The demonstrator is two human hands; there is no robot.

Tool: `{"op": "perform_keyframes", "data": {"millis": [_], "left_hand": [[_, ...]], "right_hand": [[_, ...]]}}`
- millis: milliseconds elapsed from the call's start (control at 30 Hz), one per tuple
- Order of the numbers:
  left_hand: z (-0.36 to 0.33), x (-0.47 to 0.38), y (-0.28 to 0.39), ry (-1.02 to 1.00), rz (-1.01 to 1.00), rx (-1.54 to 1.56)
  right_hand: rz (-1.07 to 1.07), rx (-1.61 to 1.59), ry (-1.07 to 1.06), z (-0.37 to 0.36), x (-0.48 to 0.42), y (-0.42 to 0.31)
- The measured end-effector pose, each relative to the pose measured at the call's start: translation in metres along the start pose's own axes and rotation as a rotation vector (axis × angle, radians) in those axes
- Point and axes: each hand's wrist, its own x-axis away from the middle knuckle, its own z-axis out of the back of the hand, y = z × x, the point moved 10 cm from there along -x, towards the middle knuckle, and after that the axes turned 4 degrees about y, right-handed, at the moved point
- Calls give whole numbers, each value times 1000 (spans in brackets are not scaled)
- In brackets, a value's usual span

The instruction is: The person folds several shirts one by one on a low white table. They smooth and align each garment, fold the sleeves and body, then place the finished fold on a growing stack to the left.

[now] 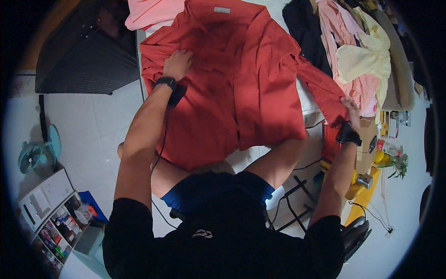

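Observation:
A red button-up shirt (223, 90) is spread in front of me, its collar at the far end and its lower hem over my lap. My left hand (178, 64) rests on the shirt's left front, just inside the sleeve that is bunched at that side. Its fingertips are hard to make out against the cloth. On the right, the other sleeve is stretched outward, and my right hand (352, 110) holds it at the cuff. Each wrist wears a black strap with a device; a cable hangs from the left one.
Pink and yellow garments (364, 62) lie at the far right beside a black garment (306, 35). Pink cloth (153, 14) is at the far left, near a large black box-shaped object (90, 59). A cardboard box (366, 148) stands by my right forearm; a teal fan (36, 153) is at left.

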Motion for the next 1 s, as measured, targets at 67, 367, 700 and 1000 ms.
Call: {"op": "perform_keyframes", "data": {"millis": [67,367,700,1000], "left_hand": [[23,-13,16,228,-10,127],[-23,3,96,121,-62,69],[-22,37,13,77,31,522],[-42,15,13,-73,401,1321]], "right_hand": [[-25,-46,-85,23,-7,-40],[186,-390,110,-37,30,-259],[676,-144,-722,-376,188,-331],[351,278,-101,-296,18,-98]]}}
